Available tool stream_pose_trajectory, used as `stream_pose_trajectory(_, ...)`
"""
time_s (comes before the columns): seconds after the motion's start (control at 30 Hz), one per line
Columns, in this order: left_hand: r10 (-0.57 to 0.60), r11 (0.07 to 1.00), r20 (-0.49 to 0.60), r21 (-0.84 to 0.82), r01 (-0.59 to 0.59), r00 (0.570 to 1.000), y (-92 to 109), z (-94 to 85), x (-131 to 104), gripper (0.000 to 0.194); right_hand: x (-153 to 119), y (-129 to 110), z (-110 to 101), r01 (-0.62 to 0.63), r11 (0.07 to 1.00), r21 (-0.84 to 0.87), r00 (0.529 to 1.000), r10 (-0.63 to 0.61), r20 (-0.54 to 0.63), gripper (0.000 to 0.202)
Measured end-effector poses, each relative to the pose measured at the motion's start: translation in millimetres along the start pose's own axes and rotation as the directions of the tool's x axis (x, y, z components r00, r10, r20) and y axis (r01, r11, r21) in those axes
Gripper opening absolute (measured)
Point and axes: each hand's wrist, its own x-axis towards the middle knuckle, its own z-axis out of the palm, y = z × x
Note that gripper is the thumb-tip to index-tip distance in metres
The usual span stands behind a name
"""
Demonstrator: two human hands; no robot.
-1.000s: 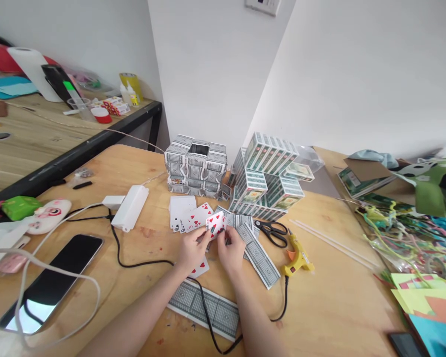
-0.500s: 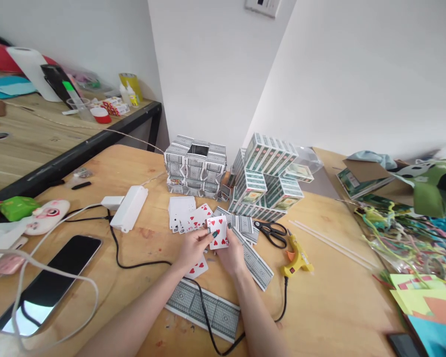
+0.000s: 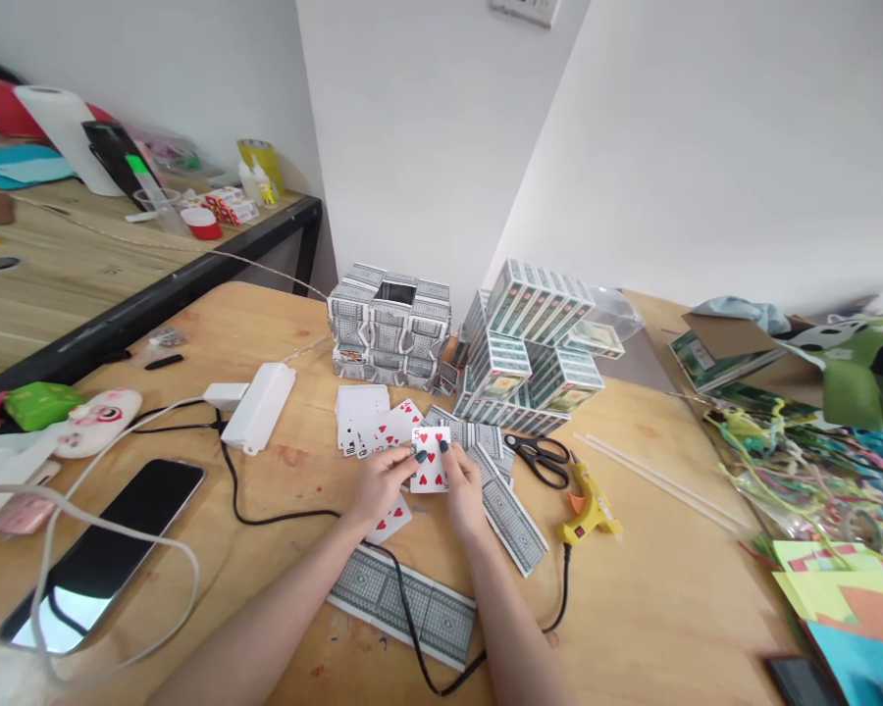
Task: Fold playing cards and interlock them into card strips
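Above wooden table (image 3: 654,588), left hand (image 3: 384,482) and right hand (image 3: 463,482) pinching (both grips) five of hearts (image 3: 431,461)

Single head-worn view, facing forward and down.

Held card (image 3: 431,473): The number 5 is printed in red in the upper left corner, with red heart signs on the white face; the lower right corner mark is too small to read surely.
Fanned cards (image 3: 393,428): Red hearts show, and the small corner characters are blurred.
White cards (image 3: 361,404): Black marks run along the near edge, too small to read.
Loose card near the black cable (image 3: 389,521): Red hearts, no clear number.
Stacked card boxes (image 3: 506,364): Green and white print with small red marks, lettering unreadable.
Small bottle (image 3: 266,187): Yellow label, its words illegible.
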Motion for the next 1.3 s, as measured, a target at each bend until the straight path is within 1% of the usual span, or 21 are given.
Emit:
stream_pose_trajectory(0.1, 0.027, 0.999, -0.015, 0.031, -0.026, 1.0, -1.7, -3.7, 0.5, 0.031, 1.1, -2.2, -2.0, 0.048, 0.998, -0.027, 0.999, -0.049, -0.016, 0.038)
stream_pose_trajectory(0.2, 0.064, 0.996, -0.033, 0.059, -0.062, 0.997, -3.5, -5.9, 0.8, 0.028, 1.4, -4.0, -2.6, 0.078, 0.995, -0.066, 0.997, -0.076, 0.022, 0.038)
stream_pose_trajectory(0.27, 0.075, 0.996, -0.043, 0.051, -0.073, 0.996, -3.7, -6.2, 1.1, 0.021, 1.4, -4.8, -2.5, 0.117, 0.985, -0.125, 0.993, -0.112, 0.047, 0.037)
stream_pose_trajectory(0.33, 0.071, 0.997, -0.042, 0.017, -0.071, 0.997, -2.9, -5.8, 1.7, 0.016, 1.4, -4.6, -2.2, 0.153, 0.971, -0.186, 0.988, -0.147, 0.047, 0.034)
stream_pose_trajectory(0.43, 0.045, 0.998, -0.023, -0.034, -0.046, 0.999, -1.0, -5.3, 2.9, 0.031, 1.1, -2.2, -1.7, 0.17, 0.959, -0.228, 0.985, -0.169, 0.024, 0.031)
stream_pose_trajectory(0.47, 0.036, 0.998, -0.021, -0.043, -0.037, 0.999, -0.5, -5.3, 3.4, 0.034, 1.0, -1.2, -1.7, 0.16, 0.962, -0.221, 0.987, -0.159, 0.022, 0.03)
stream_pose_trajectory(0.53, 0.02, 0.998, -0.027, -0.051, -0.022, 0.999, -0.1, -5.6, 4.4, 0.033, 0.6, 0.5, -1.8, 0.124, 0.976, -0.181, 0.992, -0.124, 0.016, 0.033)
stream_pose_trajectory(0.63, 0.012, 0.999, -0.046, -0.048, -0.014, 0.999, -1.0, -6.4, 5.3, 0.027, 0.3, 1.8, -2.4, 0.09, 0.989, -0.116, 0.996, -0.088, 0.022, 0.049)
stream_pose_trajectory(0.67, 0.014, 0.999, -0.05, -0.041, -0.016, 0.999, -1.5, -6.6, 5.3, 0.025, 0.2, 1.8, -2.7, 0.089, 0.991, -0.104, 0.996, -0.087, 0.027, 0.051)
stream_pose_trajectory(0.77, 0.029, 0.999, -0.053, -0.02, -0.03, 0.998, -2.7, -6.5, 4.4, 0.027, 0.3, 1.6, -3.1, 0.079, 0.993, -0.089, 0.996, -0.076, 0.041, 0.051)
stream_pose_trajectory(0.93, 0.062, 0.998, -0.046, -0.01, -0.063, 0.997, -1.8, -6.3, 2.4, 0.043, 0.7, 1.4, -2.5, 0.059, 0.996, -0.071, 0.997, -0.056, 0.046, 0.048)
stream_pose_trajectory(1.03, 0.066, 0.998, -0.03, 0.0, -0.066, 0.997, -0.8, -6.5, 2.1, 0.044, 0.9, 1.4, -1.9, 0.056, 0.997, -0.058, 0.998, -0.053, 0.041, 0.048)
stream_pose_trajectory(1.13, 0.087, 0.996, -0.062, -0.006, -0.088, 0.994, -0.2, -5.5, 1.7, 0.044, 1.1, 1.1, -2.0, 0.043, 0.999, -0.025, 0.999, -0.042, 0.028, 0.05)
stream_pose_trajectory(1.2, 0.098, 0.995, -0.094, -0.021, -0.101, 0.991, 0.1, -3.9, 1.0, 0.045, 1.3, 0.4, -2.3, 0.003, 0.999, 0.037, 1.0, -0.004, 0.03, 0.052)
stream_pose_trajectory(1.3, 0.095, 0.993, -0.122, -0.054, -0.103, 0.988, 0.6, -1.0, 0.0, 0.047, 1.5, -1.6, -2.0, -0.098, 0.983, 0.153, 0.992, 0.084, 0.098, 0.046)
